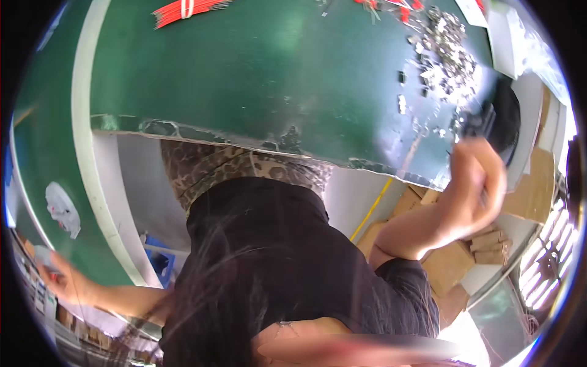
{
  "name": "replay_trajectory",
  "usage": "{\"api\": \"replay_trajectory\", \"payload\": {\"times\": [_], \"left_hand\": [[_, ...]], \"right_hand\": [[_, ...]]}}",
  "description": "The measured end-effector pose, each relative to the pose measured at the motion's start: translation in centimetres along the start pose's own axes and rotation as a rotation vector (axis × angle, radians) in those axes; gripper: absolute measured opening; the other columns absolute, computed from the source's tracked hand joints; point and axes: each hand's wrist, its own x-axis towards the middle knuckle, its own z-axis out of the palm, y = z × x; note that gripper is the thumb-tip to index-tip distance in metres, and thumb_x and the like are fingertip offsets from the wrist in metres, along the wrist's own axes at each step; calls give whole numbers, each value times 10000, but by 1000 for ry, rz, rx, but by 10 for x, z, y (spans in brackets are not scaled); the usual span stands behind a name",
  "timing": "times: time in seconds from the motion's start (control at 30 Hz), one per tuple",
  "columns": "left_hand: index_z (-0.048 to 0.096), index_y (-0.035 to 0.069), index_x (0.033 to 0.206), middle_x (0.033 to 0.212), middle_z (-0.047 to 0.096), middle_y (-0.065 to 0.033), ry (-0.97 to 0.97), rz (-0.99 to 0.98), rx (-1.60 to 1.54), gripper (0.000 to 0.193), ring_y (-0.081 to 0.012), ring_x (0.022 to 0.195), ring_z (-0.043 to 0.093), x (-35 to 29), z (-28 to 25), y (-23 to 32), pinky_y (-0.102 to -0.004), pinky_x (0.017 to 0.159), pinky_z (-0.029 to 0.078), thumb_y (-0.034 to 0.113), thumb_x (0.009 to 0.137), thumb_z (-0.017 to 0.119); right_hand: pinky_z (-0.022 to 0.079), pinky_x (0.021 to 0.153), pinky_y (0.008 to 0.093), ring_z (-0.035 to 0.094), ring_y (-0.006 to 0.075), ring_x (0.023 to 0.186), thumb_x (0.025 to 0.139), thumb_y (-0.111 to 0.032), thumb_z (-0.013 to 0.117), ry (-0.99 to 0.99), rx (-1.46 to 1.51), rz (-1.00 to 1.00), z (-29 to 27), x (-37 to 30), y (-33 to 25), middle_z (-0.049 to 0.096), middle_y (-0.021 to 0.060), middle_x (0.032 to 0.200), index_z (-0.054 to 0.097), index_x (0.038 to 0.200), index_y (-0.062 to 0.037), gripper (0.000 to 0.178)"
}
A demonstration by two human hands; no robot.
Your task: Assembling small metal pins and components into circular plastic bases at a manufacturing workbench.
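Note:
My right hand (480, 177) is raised at the right edge of the green table, its fingers curled together. At its fingertips is a blurred dark object (482, 122) whose kind I cannot make out. Just beyond it is a rounded black thing (506, 119). A heap of small shiny metal pieces (449, 58) lies on the table close by, with a few loose ones nearer me. My left hand (67, 281) is stretched out to the far left, fingers apart, beside a pale translucent thing (43, 254); motion blurs it.
A banded bundle of red wires (189, 11) lies at the far left of the green table (244, 73). More red pieces (405, 13) are by the metal heap. A crumpled plastic bag (62, 208) rests on the left surface. Cardboard boxes (449, 266) and a blue crate (160, 260) are below.

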Motion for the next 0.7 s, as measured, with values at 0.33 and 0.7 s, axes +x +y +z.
{"api": "replay_trajectory", "payload": {"times": [0.33, 0.7], "left_hand": [[644, 96, 1261, 1239, 635, -122, -669, 1184, -727, 708, -346, 1116, 601, -134, 67, 401, -498, 945, 464, 447, 680, 844], [639, 1, 930, 936, 625, -153, -845, 963, -804, 85, -351, 878, 621, -72, 121, 490, -408, 781, 506, 65, 881, 663]], "right_hand": [[462, 628, 212, 610, 89, 706, 874, -42, 727, -356, -383, 65, 25, 7, 39, 677, 28, 872, 728, 967, -38, 93], [491, 574, 324, 629, 225, 584, 736, 0, 767, -262, -118, 18, 14, 10, 38, 702, 62, 859, 685, 877, -61, 174]]}}
